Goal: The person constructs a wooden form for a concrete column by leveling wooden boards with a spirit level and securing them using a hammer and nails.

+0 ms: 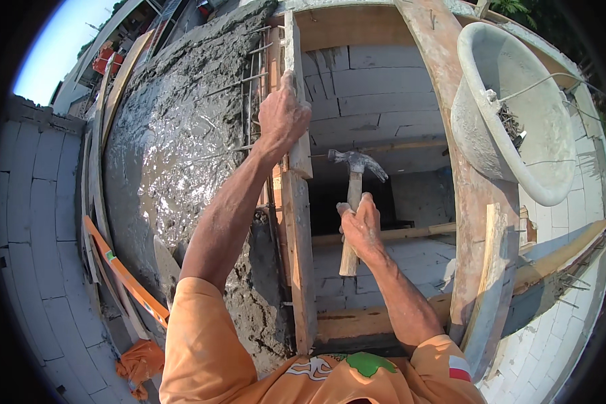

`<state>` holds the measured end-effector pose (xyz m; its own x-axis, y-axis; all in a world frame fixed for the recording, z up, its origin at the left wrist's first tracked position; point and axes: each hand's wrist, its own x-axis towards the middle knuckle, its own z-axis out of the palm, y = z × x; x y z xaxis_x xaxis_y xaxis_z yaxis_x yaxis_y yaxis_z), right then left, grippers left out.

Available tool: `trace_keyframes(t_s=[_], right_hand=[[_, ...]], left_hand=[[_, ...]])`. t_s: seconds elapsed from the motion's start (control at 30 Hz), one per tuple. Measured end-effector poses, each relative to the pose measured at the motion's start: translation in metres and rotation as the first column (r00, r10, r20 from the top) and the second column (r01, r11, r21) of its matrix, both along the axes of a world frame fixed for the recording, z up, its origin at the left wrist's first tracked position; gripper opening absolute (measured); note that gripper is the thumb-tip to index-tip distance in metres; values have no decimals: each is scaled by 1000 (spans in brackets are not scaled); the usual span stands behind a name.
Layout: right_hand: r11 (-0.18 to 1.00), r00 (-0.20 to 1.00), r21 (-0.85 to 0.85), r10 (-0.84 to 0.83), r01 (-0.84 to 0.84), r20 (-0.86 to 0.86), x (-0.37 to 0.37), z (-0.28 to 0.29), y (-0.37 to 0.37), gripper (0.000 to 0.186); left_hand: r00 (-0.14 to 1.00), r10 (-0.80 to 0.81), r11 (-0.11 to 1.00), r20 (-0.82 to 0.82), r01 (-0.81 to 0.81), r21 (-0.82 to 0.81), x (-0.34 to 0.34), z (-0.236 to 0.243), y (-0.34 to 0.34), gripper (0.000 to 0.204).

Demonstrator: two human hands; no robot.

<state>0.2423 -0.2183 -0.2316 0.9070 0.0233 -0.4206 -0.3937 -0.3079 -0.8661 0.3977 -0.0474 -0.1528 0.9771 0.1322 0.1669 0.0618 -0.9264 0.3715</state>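
My left hand (283,116) is closed over the edge of a narrow wooden board (300,151) that runs along the side of the wet concrete. My right hand (362,225) grips a claw hammer (354,185) by its wooden handle. The hammer's metal head points up and away, over the opening between the boards and apart from them. Just left of my left hand, steel rebar (249,81) sticks out of the concrete. A second timber (296,256) continues the board's line toward me.
Wet grey concrete (175,155) spreads on the left, with a trowel (165,262) and an orange spirit level (126,273) nearby. At lower left lies an orange cloth (141,363). A pale tub (475,128) tilts on a wide plank (444,60) at right. An open drop lies between the boards.
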Motion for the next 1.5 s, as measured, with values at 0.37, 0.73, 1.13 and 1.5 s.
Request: trace_keyframes(t_s=[0.37,0.73,1.13,1.5], right_hand=[[968,992,230,-113,97,57,-1,53,-27,30],[929,900,371,-169,8,402,-65,128,-34,25],[955,842,244,9,-167,539,-159,170,-23,31],[928,834,284,48,-240,550,-205,187,-16,33]], left_hand=[[967,-58,751,249,206,-627,-39,58,44,80],[818,212,401,534,425,-811,-140,150,72,80],[752,107,-548,651,591,-592,-257,138,105,61],[866,322,-596,383,500,-629,-308,129,89,58]])
